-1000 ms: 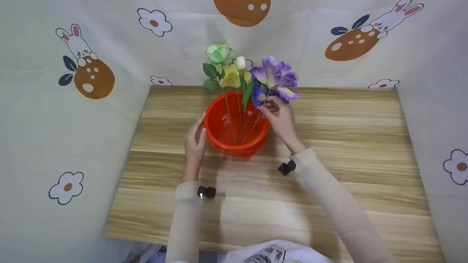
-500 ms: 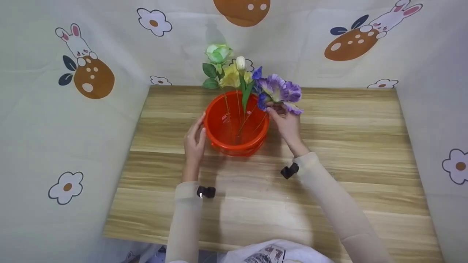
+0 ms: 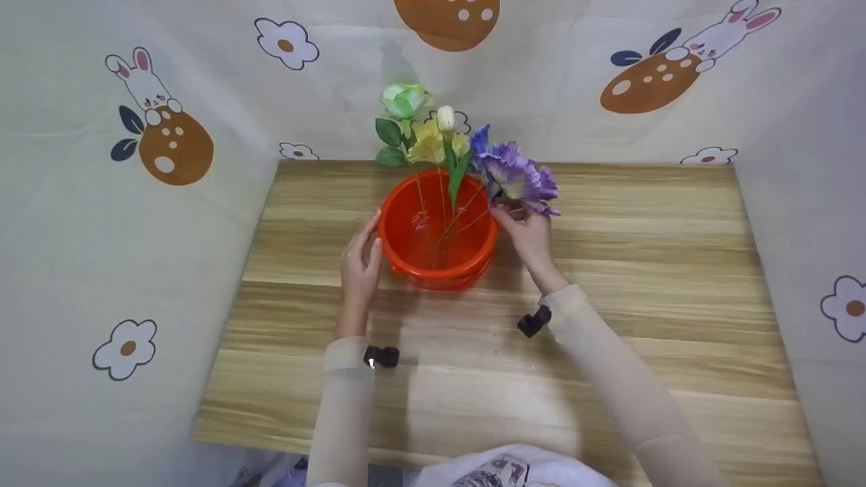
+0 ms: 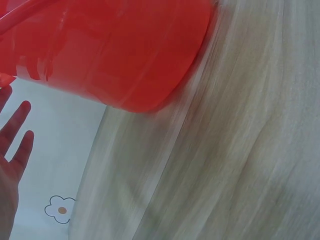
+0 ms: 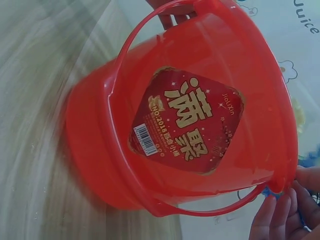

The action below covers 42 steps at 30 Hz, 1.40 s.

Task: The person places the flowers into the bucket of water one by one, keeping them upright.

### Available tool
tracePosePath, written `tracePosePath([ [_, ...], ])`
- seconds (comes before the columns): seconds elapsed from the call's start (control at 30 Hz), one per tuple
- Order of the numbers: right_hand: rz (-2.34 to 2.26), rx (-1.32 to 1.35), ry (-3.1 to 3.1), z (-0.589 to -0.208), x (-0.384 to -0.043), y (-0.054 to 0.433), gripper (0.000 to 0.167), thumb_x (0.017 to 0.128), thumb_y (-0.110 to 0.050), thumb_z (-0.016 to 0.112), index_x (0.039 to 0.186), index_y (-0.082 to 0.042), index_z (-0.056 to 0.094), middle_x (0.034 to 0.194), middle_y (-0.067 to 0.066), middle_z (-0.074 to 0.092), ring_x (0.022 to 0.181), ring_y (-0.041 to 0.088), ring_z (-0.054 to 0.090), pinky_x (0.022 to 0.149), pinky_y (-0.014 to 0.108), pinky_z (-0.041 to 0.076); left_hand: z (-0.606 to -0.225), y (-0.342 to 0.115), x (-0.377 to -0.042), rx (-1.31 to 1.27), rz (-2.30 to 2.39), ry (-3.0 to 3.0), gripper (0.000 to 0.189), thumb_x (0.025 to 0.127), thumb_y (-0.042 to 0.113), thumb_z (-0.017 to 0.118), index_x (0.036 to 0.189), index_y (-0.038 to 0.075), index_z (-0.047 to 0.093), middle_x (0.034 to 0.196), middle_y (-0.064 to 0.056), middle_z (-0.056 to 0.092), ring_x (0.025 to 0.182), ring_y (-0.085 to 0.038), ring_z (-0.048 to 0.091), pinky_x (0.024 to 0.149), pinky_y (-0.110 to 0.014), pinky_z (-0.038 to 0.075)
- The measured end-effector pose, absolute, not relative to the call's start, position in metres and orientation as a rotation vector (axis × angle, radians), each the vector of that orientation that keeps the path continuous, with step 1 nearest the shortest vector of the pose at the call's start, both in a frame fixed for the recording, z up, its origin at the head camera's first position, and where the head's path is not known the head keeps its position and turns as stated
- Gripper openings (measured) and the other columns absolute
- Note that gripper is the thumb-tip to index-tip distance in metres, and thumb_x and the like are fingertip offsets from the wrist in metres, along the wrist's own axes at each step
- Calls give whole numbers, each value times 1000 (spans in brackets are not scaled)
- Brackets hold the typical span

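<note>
A red bucket [image 3: 440, 273] stands on the wooden table, holding several artificial flowers on thin stems. My left hand [image 3: 360, 264] rests against its left side with fingers fairly straight; in the left wrist view this hand [image 4: 9, 150] has its fingers spread. At the bucket's right rim, my right hand [image 3: 531, 237] pinches the stem of a purple flower [image 3: 517, 176], whose bloom leans outward over the fingers. A blue flower [image 3: 480, 145] is just behind it. In the right wrist view, the right hand's fingers [image 5: 280, 215] are curled close to the rim and handle joint, the grip partly hidden.
A pale green rose [image 3: 404, 101], a yellow flower [image 3: 426, 143] and a white tulip [image 3: 446, 119] rise from the bucket's back. The bucket's handle [image 5: 132, 172] hangs down its front. Printed cloth [image 3: 575, 81] surrounds the wooden table [image 3: 643, 257] at the back and sides.
The purple flower has come down and to the right, so it leans over the bucket's right rim. My right hand moved down with it; the left hand has stayed in place.
</note>
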State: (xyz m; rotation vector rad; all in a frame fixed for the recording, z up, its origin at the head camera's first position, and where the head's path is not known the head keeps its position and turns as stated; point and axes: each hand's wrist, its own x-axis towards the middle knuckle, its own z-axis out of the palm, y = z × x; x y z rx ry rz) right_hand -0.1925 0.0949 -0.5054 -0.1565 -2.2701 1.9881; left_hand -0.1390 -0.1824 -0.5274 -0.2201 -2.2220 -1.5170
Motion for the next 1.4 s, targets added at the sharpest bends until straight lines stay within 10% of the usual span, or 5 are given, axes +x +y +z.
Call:
tracePosePath([
  [0.47,2015,-254,-2217,-507,-203,81,26,86,-12,76,105,4,69,93,13,70,82,10,61,74,20,51,-525,-185,-138,-221,-1476,-2246,39,98,0,53,136,-7,56,141,-24,57,131,-35,55,116,-33,41],
  [0.7,2007,-157,-2198,-516,-205,73,46,81,-9,80,121,7,64,118,24,69,109,28,66,96,33,54,-525,-184,-139,-224,-1492,-2237,39,97,-1,53,136,-8,56,141,-25,57,128,-36,57,113,-23,42],
  [1.0,2031,-158,-2201,-521,-198,80,31,86,-12,75,111,3,66,98,10,67,85,9,56,73,20,50,-532,-186,-143,-208,-1504,-2247,40,99,3,53,138,-4,55,144,-19,56,134,-30,54,114,-27,43],
  [1.4,2192,-91,-2356,-533,-186,91,56,93,-19,69,141,-1,49,138,20,57,122,34,59,104,43,50,-541,-190,-147,-190,-1484,-2270,40,100,3,53,139,-3,54,144,-19,56,133,-31,55,113,-20,41],
])
